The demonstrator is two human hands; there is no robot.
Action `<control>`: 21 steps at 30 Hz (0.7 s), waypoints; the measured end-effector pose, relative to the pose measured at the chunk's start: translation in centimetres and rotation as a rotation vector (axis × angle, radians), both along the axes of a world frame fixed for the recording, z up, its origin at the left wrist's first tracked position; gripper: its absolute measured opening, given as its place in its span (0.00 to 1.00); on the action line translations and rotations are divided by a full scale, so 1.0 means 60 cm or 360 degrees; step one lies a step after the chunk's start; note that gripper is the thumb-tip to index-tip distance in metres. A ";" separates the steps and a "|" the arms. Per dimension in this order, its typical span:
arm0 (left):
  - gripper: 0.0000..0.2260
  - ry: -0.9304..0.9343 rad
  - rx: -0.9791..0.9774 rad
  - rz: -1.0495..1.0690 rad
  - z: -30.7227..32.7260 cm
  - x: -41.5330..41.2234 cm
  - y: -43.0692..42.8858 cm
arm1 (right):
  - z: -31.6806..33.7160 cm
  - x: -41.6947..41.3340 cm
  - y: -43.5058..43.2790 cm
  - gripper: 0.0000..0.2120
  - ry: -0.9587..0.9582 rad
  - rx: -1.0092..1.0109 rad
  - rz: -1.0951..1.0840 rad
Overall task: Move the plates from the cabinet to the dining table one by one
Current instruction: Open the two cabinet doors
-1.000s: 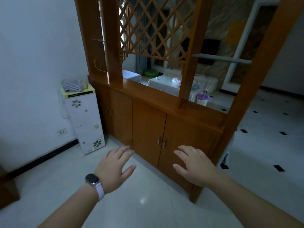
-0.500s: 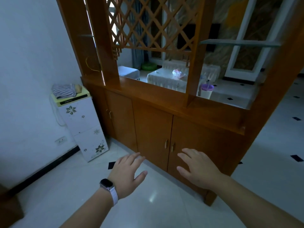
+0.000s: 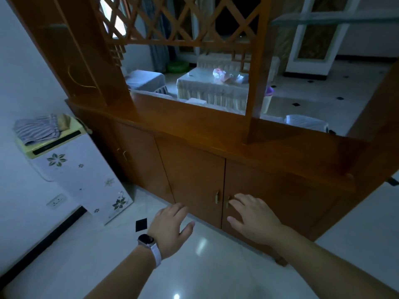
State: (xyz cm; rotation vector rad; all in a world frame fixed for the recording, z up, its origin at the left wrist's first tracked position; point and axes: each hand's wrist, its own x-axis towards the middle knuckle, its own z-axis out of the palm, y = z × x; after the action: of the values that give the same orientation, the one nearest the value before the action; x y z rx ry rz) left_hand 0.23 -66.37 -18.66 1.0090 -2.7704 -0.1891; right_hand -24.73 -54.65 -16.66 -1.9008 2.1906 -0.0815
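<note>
Hovering at the cabinet (image 3: 194, 169) with the right grip (image 3: 254, 219) spread, fingers straight, tips right at the handle (image 3: 227, 201) of the right-hand door (image 3: 280, 190); cannot tell whether touching it or just short. Holding nothing there. Hanging the left grip (image 3: 170, 227) above the floor (image 3: 194, 266), just below the neighbouring door, fingers loose and apart, thumb out, pinching nothing either, with a watch (image 3: 146, 241) on that wrist. Finding both doors closed, flush edge to edge. Seeing no plates anywhere: presumably stowed inside, hidden from here. Spotting a cloth-covered worktop (image 3: 211, 89) through the opening under the lattice (image 3: 183, 22), with a crumpled bundle on top; might be the dining table, cannot say for sure. Judging progress at the very start: nothing carried, nothing visibly delivered, cabinet not yet opened. Leaves the whole job to do: hook the handle, swing the door wide, lift out a single plate, walk it over, set it down, come back for the next, and repeat to the last one. Worth minding the door's swing toward the legs, and worth taking a firm hold on each plate.
</note>
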 end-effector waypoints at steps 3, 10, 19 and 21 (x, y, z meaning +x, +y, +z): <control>0.22 -0.0044 0.0049 -0.0081 -0.031 -0.021 -0.046 | -0.032 -0.015 -0.025 0.29 -0.0014 0.0053 -0.0111; 0.23 -0.0083 0.0227 -0.0320 -0.115 -0.078 -0.174 | -0.103 -0.035 -0.084 0.29 -0.0092 0.0191 -0.0377; 0.24 -0.0151 0.0369 -0.0796 -0.204 -0.125 -0.315 | -0.171 0.024 -0.160 0.37 -0.0146 0.0175 -0.0792; 0.26 -0.0181 0.0453 -0.0811 -0.225 -0.136 -0.338 | -0.187 0.031 -0.178 0.30 -0.0171 0.0140 -0.0918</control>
State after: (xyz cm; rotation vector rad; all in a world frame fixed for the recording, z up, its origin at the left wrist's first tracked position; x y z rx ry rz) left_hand -7.92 -86.66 -32.16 0.3429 -3.1141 -0.6271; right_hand -22.86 -65.35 -27.86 -1.1399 2.5410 -0.1775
